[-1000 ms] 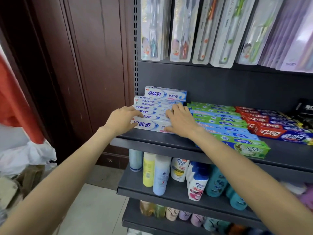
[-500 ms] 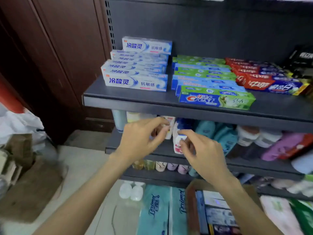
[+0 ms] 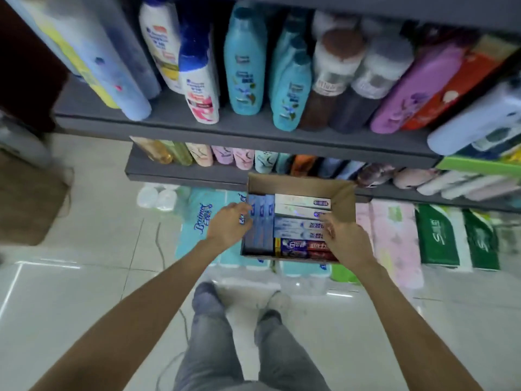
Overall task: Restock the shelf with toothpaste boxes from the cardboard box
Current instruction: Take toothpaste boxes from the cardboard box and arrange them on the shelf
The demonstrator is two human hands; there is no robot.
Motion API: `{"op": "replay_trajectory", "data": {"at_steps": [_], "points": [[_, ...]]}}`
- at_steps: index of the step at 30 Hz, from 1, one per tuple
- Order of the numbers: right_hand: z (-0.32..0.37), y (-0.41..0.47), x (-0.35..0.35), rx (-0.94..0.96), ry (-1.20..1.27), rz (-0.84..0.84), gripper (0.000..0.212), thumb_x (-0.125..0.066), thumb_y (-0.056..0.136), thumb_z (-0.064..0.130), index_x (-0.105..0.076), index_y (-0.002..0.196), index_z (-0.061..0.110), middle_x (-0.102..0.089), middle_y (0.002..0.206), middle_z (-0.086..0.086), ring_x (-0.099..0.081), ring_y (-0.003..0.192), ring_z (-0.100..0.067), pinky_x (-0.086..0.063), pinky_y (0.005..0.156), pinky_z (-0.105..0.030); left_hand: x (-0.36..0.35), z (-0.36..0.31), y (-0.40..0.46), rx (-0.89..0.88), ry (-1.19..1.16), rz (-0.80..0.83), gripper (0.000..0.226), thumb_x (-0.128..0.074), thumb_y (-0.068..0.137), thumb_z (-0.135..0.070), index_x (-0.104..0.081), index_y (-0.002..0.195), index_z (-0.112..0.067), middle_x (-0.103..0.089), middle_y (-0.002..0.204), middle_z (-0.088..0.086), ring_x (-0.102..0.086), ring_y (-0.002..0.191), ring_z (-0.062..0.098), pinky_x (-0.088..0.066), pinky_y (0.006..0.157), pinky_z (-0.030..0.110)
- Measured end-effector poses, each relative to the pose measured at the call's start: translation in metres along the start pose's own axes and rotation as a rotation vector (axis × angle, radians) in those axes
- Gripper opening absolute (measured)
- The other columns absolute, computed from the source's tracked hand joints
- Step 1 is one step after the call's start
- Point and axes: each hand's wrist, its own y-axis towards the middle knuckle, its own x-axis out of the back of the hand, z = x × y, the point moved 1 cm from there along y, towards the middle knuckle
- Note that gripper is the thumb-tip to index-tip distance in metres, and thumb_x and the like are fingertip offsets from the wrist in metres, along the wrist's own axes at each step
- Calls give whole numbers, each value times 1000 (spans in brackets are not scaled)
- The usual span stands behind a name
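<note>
Shelving unit fills the upper view: a row of shampoo bottles on one board, smaller bottles on the board below. The toothpaste shelf, in front of the camera a second ago with both hands squaring the blue-and-white stack, is now out of view above; gaze has dropped to the floor.

Floor level: wrapped tissue packs along the base. The cardboard box stands open on top of them, just below the lowest board.

Inside the box: toothpaste boxes lying flat, packed side by side, blue ones at left, silver, blue-white and dark red ones at right. Plenty remain.

Left hand has come down to the box's left edge, fingers loosely curled over the blue boxes; nothing grasped that I can see. Right hand reaches over the right side, fingers bent near the blue-white boxes; whether it has pinched one, cannot tell, motion blur.

Reading: placement round finished, next pick beginning.
</note>
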Motion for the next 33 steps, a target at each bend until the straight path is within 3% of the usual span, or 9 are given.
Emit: {"op": "replay_trajectory", "data": {"at_steps": [3, 6, 10, 13, 17, 21, 24, 28, 33], "points": [[-27, 24, -33, 77, -22, 54, 28, -52, 90, 19, -58, 118, 22, -64, 113, -8, -63, 94, -34, -50, 72, -39, -45, 3, 10, 55, 80, -60, 40, -58, 87, -26, -54, 125, -17, -53, 124, 11, -53, 111, 33, -46, 89, 42], [-43, 57, -74, 159, -31, 145, 33, -53, 90, 18, -55, 123, 22, -57, 123, -4, -57, 109, -27, -49, 81, -37, -64, 14, 29, 165, -39, -149, 50, -62, 86, -30, -46, 132, -19, -47, 131, 6, -58, 106, 29, -50, 83, 43], [-50, 106, -125, 276, -113, 219, 47, -55, 91, 18, -43, 137, 18, -43, 138, -5, -40, 127, -25, -38, 100, -36, -76, 36, 52, 198, -188, -186, 41, -63, 87, -30, -54, 126, -23, -63, 114, -1, -63, 78, 15, -51, 77, 33], [-41, 141, -156, 357, -212, 253, 56, -55, 91, 16, -34, 143, 16, -31, 148, -6, -29, 135, -26, -29, 107, -37, -82, 47, 58, 195, -245, -250, 32, -63, 88, -27, -59, 120, -24, -65, 106, -5, -60, 73, 12, -47, 73, 27], [-24, 181, -192, 609, -421, 249, 59, -54, 90, 14, -32, 145, 19, -21, 156, -3, -16, 143, -26, -25, 108, -42, -85, 50, 63, 211, -250, -278, 30, -64, 86, -32, -60, 115, -28, -61, 99, -13, -59, 72, 9, -44, 73, 24], [-20, 204, -212, 785, -787, 327, 53, -41, 98, 30, -23, 148, 27, -8, 159, 0, -3, 147, -22, -20, 112, -38, -85, 51, 64, 213, -259, -248, 30, -66, 84, -33, -59, 113, -28, -59, 95, -16, -65, 74, 14, -51, 81, 32], [-25, 209, -208, 888, -926, 321, 55, -39, 98, 40, -21, 148, 27, -11, 158, -2, -10, 145, -26, -18, 114, -36, -84, 53, 63, 226, -256, -236, 30, -67, 84, -33, -59, 112, -27, -63, 97, -14, -67, 76, 15, -51, 82, 31], [-26, 196, -204, 905, -897, 190, 63, -58, 84, 53, -39, 138, 27, -34, 148, -6, -31, 134, -39, -25, 111, -48, -83, 53, 63, 226, -241, -238, 31, -66, 85, -33, -58, 114, -27, -66, 105, -11, -65, 76, 12, -47, 79, 27], [-16, 181, -203, 789, -867, 198, 53, -68, 81, 31, -47, 129, 27, -45, 134, -10, -46, 117, -44, -35, 101, -55, -83, 50, 60, 228, -247, -231, 33, -65, 86, -35, -57, 117, -27, -66, 107, -10, -63, 74, 11, -48, 79, 28]]}}
